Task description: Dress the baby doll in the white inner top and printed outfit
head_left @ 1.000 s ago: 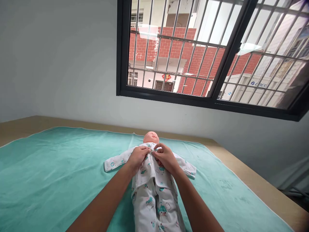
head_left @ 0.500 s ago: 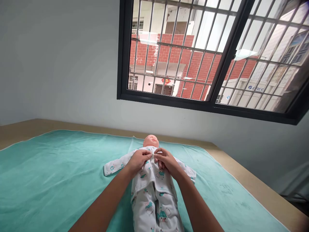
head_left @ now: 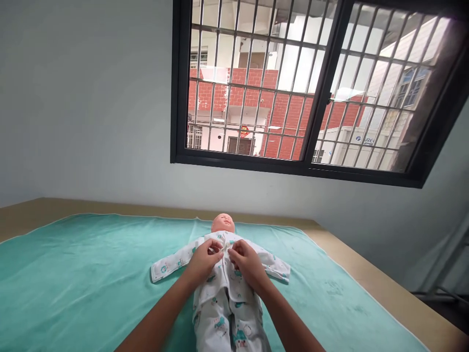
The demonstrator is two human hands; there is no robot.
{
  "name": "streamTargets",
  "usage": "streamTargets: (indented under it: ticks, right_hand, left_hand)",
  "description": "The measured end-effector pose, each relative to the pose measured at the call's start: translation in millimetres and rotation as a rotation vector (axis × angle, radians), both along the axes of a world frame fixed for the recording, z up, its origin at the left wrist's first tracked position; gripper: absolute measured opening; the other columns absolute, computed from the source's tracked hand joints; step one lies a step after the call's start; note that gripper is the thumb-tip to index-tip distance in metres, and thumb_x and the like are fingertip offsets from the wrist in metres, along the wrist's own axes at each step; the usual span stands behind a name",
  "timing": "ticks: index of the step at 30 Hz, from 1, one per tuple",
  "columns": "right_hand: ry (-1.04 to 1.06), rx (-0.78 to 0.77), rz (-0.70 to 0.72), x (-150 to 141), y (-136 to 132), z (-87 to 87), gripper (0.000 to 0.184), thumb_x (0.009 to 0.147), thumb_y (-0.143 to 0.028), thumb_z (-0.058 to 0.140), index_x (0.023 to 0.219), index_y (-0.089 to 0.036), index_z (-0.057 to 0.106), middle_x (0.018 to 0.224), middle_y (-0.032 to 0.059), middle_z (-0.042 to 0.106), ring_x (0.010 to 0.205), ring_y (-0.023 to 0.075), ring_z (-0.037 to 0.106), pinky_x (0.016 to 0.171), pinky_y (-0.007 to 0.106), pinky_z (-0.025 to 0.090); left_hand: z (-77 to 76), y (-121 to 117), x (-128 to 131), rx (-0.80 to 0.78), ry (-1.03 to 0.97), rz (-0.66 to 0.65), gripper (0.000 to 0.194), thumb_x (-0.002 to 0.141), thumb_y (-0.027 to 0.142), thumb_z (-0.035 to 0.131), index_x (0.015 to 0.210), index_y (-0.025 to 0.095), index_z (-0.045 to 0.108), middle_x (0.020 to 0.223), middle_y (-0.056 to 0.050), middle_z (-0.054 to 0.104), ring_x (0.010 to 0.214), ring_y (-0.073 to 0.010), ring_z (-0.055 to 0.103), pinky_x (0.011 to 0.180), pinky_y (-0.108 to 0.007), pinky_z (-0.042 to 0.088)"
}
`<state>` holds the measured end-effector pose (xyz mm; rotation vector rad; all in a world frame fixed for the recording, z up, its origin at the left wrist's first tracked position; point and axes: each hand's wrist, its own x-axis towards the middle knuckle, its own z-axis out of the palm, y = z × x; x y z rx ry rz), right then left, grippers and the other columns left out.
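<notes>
A baby doll (head_left: 223, 223) lies on its back on a teal blanket (head_left: 84, 274), dressed in a white printed sleepsuit (head_left: 172, 260) with both sleeves spread out sideways. My left hand (head_left: 202, 262) and my right hand (head_left: 245, 263) meet on the doll's chest, a little below the collar. Both pinch the front opening of the sleepsuit, fingers curled and thumbs close together. The doll's legs run down toward me between my forearms.
The blanket covers a tan table (head_left: 370, 278) set against a white wall. A barred, black-framed window (head_left: 304, 83) is above, with a red brick building outside. The table's right edge drops off to the floor at the right.
Both hands have slid a little down the doll's chest, away from the collar, still pinching the front of the sleepsuit. The camera has tilted up slightly.
</notes>
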<state>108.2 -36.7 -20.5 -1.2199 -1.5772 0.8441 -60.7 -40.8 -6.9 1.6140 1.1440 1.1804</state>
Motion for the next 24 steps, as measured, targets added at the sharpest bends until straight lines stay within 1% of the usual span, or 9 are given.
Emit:
streamTargets:
  ticks: [4, 6, 9, 11, 14, 19, 20, 22, 24]
  right_hand:
    - [-0.344, 0.084, -0.05, -4.4, -36.3, 1.4, 0.021, 0.078, -0.037, 0.062, 0.076, -0.021, 0.049, 0.068, -0.0027, 0.056, 0.063, 0.0136, 0.049, 0.057, 0.025, 0.033]
    - [-0.455, 0.095, -0.102, -10.2, -47.2, 3.4, 0.018, 0.078, -0.033, 0.061, 0.079, -0.021, 0.047, 0.074, -0.0012, 0.057, 0.064, 0.014, 0.048, 0.059, 0.026, 0.031]
    - [-0.575, 0.148, -0.161, -17.3, -50.1, 5.7, 0.012, 0.077, -0.021, 0.057, 0.079, -0.02, 0.045, 0.079, 0.0007, 0.056, 0.067, 0.014, 0.044, 0.061, 0.027, 0.028]
    - [-0.606, 0.171, -0.162, -18.3, -46.3, 6.1, 0.011, 0.076, -0.016, 0.054, 0.077, -0.02, 0.044, 0.079, 0.001, 0.055, 0.068, 0.014, 0.043, 0.062, 0.027, 0.028]
    - [-0.616, 0.149, -0.147, -15.2, -39.9, 6.4, 0.013, 0.073, -0.012, 0.051, 0.073, -0.02, 0.041, 0.074, 0.0, 0.053, 0.067, 0.0138, 0.042, 0.061, 0.027, 0.027]
    - [-0.599, 0.08, -0.112, -9.3, -41.5, 10.9, 0.018, 0.068, -0.014, 0.055, 0.073, -0.021, 0.039, 0.072, -0.0021, 0.053, 0.064, 0.0127, 0.04, 0.058, 0.026, 0.026]
    - [-0.602, 0.072, -0.096, -8.3, -43.4, 12.3, 0.018, 0.067, -0.014, 0.055, 0.075, -0.021, 0.04, 0.073, -0.0024, 0.053, 0.064, 0.0125, 0.039, 0.058, 0.026, 0.025]
    - [-0.61, 0.077, -0.059, -6.6, -47.3, 15.1, 0.019, 0.068, -0.016, 0.056, 0.078, -0.021, 0.041, 0.076, -0.0025, 0.054, 0.064, 0.0123, 0.04, 0.058, 0.025, 0.026]
    - [-0.617, 0.103, -0.013, -5.8, -50.4, 17.1, 0.02, 0.069, -0.021, 0.059, 0.081, -0.021, 0.042, 0.08, -0.0019, 0.054, 0.066, 0.0123, 0.042, 0.059, 0.025, 0.027]
  left_hand:
    - [-14.9, -29.7, -6.6, 0.163, 0.209, -0.067, 0.019, 0.078, 0.027, 0.053, 0.085, 0.019, 0.069, 0.084, 0.0, 0.053, 0.073, -0.0147, 0.05, 0.071, -0.028, 0.04]
    - [-20.9, -39.5, -9.1, 0.196, 0.282, -0.047, 0.019, 0.08, 0.026, 0.05, 0.083, 0.019, 0.068, 0.084, -0.001, 0.052, 0.072, -0.0147, 0.049, 0.069, -0.029, 0.038]
    - [-25.2, -44.6, -10.1, 0.201, 0.301, 0.028, 0.018, 0.084, 0.032, 0.05, 0.08, 0.018, 0.062, 0.082, 0.0, 0.052, 0.072, -0.0154, 0.049, 0.07, -0.029, 0.038]
    - [-25.8, -44.1, -9.6, 0.2, 0.302, 0.051, 0.023, 0.086, 0.038, 0.051, 0.077, 0.019, 0.058, 0.08, 0.0, 0.053, 0.073, -0.0157, 0.049, 0.07, -0.029, 0.038]
    - [-24.2, -43.5, -8.5, 0.198, 0.337, 0.063, 0.028, 0.087, 0.044, 0.05, 0.075, 0.019, 0.055, 0.079, 0.0, 0.053, 0.072, -0.0158, 0.049, 0.069, -0.028, 0.036]
    - [-16.8, -47.1, -5.0, 0.139, 0.469, 0.131, 0.035, 0.082, 0.053, 0.056, 0.07, 0.021, 0.045, 0.075, 0.002, 0.053, 0.069, -0.0163, 0.049, 0.064, -0.028, 0.032]
    - [-15.0, -47.5, -4.3, 0.122, 0.492, 0.144, 0.034, 0.08, 0.051, 0.058, 0.069, 0.022, 0.043, 0.074, 0.002, 0.052, 0.069, -0.0163, 0.049, 0.063, -0.028, 0.031]
    - [-12.0, -46.8, -4.1, 0.098, 0.499, 0.141, 0.025, 0.077, 0.039, 0.061, 0.071, 0.022, 0.043, 0.073, 0.003, 0.053, 0.068, -0.016, 0.049, 0.062, -0.028, 0.031]
    - [-10.8, -44.2, -6.2, 0.084, 0.435, 0.103, 0.013, 0.075, 0.029, 0.057, 0.077, 0.022, 0.046, 0.073, 0.003, 0.054, 0.069, -0.0155, 0.051, 0.065, -0.027, 0.034]
